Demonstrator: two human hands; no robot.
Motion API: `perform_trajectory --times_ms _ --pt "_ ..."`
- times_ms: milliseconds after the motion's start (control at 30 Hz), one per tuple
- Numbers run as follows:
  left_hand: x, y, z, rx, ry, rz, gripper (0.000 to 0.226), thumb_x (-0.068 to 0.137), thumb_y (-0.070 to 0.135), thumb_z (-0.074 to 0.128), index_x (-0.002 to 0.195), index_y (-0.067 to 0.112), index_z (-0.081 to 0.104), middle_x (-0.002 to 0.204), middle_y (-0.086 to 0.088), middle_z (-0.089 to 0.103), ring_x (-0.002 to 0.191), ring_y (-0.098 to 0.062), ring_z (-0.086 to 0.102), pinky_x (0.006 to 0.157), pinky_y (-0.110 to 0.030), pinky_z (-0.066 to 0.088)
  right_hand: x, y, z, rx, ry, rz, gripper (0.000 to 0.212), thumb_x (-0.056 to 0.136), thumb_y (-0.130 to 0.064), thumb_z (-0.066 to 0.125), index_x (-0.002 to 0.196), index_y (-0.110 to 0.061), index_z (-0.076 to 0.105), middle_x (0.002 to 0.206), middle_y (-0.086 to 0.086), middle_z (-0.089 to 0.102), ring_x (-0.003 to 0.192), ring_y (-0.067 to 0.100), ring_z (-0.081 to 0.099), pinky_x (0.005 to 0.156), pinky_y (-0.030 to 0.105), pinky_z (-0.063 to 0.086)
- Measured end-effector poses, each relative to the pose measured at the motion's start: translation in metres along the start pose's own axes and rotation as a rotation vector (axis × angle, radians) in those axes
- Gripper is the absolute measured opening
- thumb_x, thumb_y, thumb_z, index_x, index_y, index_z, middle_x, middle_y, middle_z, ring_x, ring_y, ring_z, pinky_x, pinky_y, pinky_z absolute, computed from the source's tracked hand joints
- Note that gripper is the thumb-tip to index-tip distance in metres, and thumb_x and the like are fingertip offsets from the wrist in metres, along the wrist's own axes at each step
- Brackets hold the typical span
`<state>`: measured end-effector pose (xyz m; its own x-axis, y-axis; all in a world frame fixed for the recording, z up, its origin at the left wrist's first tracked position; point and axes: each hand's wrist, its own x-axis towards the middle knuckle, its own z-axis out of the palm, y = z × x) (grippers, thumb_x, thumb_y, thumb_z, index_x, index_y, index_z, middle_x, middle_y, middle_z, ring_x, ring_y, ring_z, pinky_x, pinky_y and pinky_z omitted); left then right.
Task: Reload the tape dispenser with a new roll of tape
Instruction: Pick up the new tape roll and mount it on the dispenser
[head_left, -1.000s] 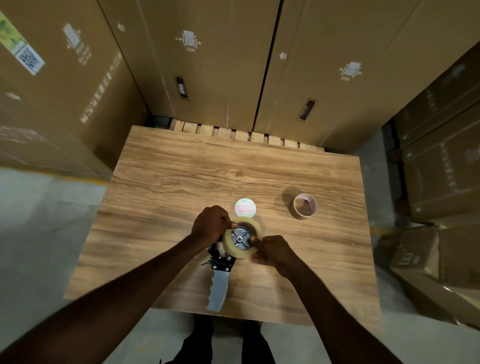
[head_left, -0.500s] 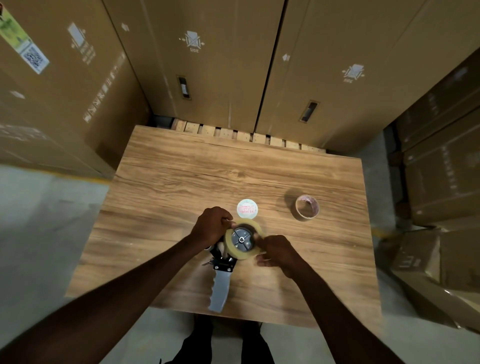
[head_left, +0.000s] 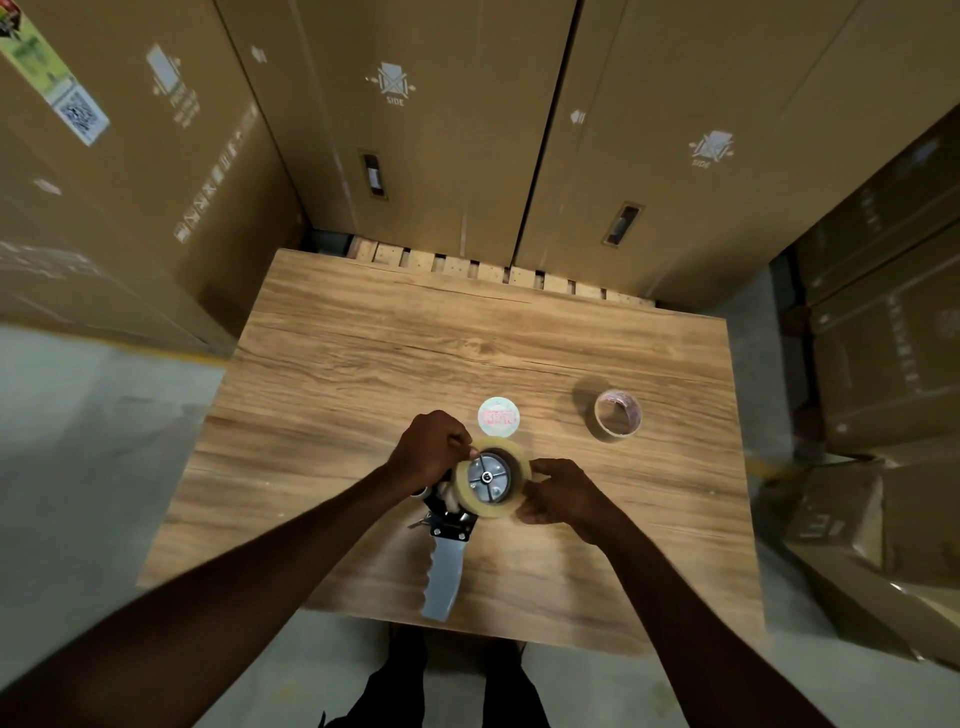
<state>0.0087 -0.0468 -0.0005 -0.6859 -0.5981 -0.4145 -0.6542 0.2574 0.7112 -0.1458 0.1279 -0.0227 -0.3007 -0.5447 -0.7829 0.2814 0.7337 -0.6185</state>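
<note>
Your tape dispenser (head_left: 451, 525) lies on its side on the wooden table (head_left: 363, 364), near the table's 6 o'clock edge, with its grey ribbed handle (head_left: 441, 577) pointing toward you at 6 o'clock and its black metal frame at the far end of the handle. The new roll of clear tape (head_left: 491, 477) sits on the dispenser's grey spoked hub (head_left: 487, 476), at the 12 o'clock end of the tool, and the hub fills the roll's core. Your left hand (head_left: 428, 451) is curled over the dispenser at the roll's 9 o'clock side, fingers bent in and pinched at the roll's upper left rim; you cannot tell from here whether they hold the frame, the roll or a loose end of tape. Your right hand (head_left: 558, 496) is at the roll's 3 o'clock side, thumb and forefinger closed lightly against the outer edge of the roll, the other fingers folded beneath. A round white label disc (head_left: 498, 415) with red print lies flat on the table just beyond the roll at 12 o'clock, close to it but apart. An empty cardboard tape core (head_left: 617, 413) stands on the table at 2 o'clock from the roll, well apart from your hands. Tall cardboard boxes (head_left: 441, 130) stand behind the table at 12 o'clock, and more of them are stacked at 3 o'clock and 9 o'clock.
</note>
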Motion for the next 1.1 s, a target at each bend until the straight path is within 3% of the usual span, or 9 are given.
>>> perform_trajectory --times_ms 133,233,333,467,533,700,867,1000,1100 --pt "-0.001 -0.007 -0.003 0.008 -0.035 -0.039 0.022 0.077 0.022 0.085 0.078 0.000 0.081 0.081 -0.016 0.079 0.086 -0.024 0.075 0.076 -0.042 0.058 0.007 -0.002 -0.001 -0.043 0.062 -0.035 0.029 0.101 -0.027 0.073 0.086 -0.002 0.068 0.084 0.021 0.061 0.068 0.030 0.070 0.069 0.039 0.068" --pt "0.000 -0.008 -0.007 0.024 -0.076 -0.038 0.024 0.076 0.021 0.085 0.078 -0.002 0.080 0.082 -0.018 0.079 0.088 -0.025 0.076 0.076 -0.043 0.057 0.012 -0.004 0.000 -0.113 0.124 -0.051 0.040 0.100 -0.022 0.075 0.068 -0.001 0.062 0.073 0.020 0.058 0.066 0.033 0.069 0.087 0.055 0.066" --pt "0.004 -0.006 -0.010 0.044 -0.114 -0.039 0.024 0.074 0.022 0.087 0.077 -0.001 0.080 0.083 -0.014 0.080 0.088 -0.021 0.076 0.078 -0.042 0.058 0.015 -0.005 0.001 -0.147 0.148 -0.064 0.052 0.099 -0.015 0.076 0.054 -0.009 0.050 0.061 0.011 0.046 0.056 0.028 0.065 0.090 0.061 0.061" --pt "0.009 -0.006 -0.016 0.069 -0.142 -0.045 0.023 0.070 0.028 0.090 0.077 0.007 0.083 0.085 -0.008 0.081 0.087 -0.016 0.076 0.081 -0.040 0.060 0.012 -0.009 0.001 -0.131 0.123 -0.070 0.034 0.099 -0.012 0.075 0.089 0.019 0.065 0.081 0.019 0.053 0.059 0.028 0.062 0.070 0.047 0.067" --pt "0.010 -0.005 -0.018 0.087 -0.149 -0.046 0.023 0.068 0.030 0.091 0.076 0.009 0.083 0.085 -0.007 0.081 0.086 -0.017 0.076 0.082 -0.041 0.059 0.009 -0.011 0.002 -0.109 0.133 -0.072 0.031 0.099 -0.012 0.075 0.097 0.018 0.068 0.084 0.021 0.055 0.060 0.028 0.062 0.065 0.042 0.066" --pt "0.012 -0.004 -0.022 0.173 -0.188 -0.025 0.028 0.069 0.038 0.089 0.079 0.013 0.081 0.087 -0.005 0.080 0.089 -0.019 0.074 0.086 -0.043 0.058 0.000 -0.015 0.004 -0.055 0.114 -0.056 0.015 0.100 -0.012 0.074 0.092 0.000 0.072 0.086 0.020 0.055 0.066 0.026 0.059 0.068 0.041 0.066" --pt "0.016 -0.003 -0.023 0.245 -0.219 -0.025 0.027 0.072 0.039 0.086 0.083 0.015 0.080 0.093 -0.003 0.080 0.095 -0.018 0.073 0.089 -0.043 0.057 -0.003 -0.013 0.005 0.062 0.082 -0.045 0.036 0.102 -0.017 0.072 0.108 0.019 0.070 0.092 0.020 0.056 0.086 0.030 0.055 0.073 0.037 0.062" --pt "0.020 -0.001 -0.022 0.288 -0.258 -0.040 0.028 0.072 0.038 0.087 0.084 0.014 0.080 0.092 -0.003 0.080 0.096 -0.020 0.073 0.088 -0.041 0.058 -0.001 -0.012 0.005 0.085 0.073 -0.058 0.029 0.103 -0.017 0.070 0.105 0.011 0.073 0.092 0.021 0.061 0.077 0.027 0.061 0.070 0.033 0.064" --pt "0.020 -0.004 -0.019 0.307 -0.291 -0.063 0.036 0.065 0.039 0.090 0.088 0.014 0.079 0.094 0.000 0.079 0.095 -0.017 0.072 0.086 -0.037 0.055 0.001 -0.006 0.005 0.119 0.057 -0.055 0.031 0.103 -0.015 0.070 0.121 0.010 0.073 0.097 0.021 0.068 0.089 0.032 0.066 0.082 0.044 0.064"
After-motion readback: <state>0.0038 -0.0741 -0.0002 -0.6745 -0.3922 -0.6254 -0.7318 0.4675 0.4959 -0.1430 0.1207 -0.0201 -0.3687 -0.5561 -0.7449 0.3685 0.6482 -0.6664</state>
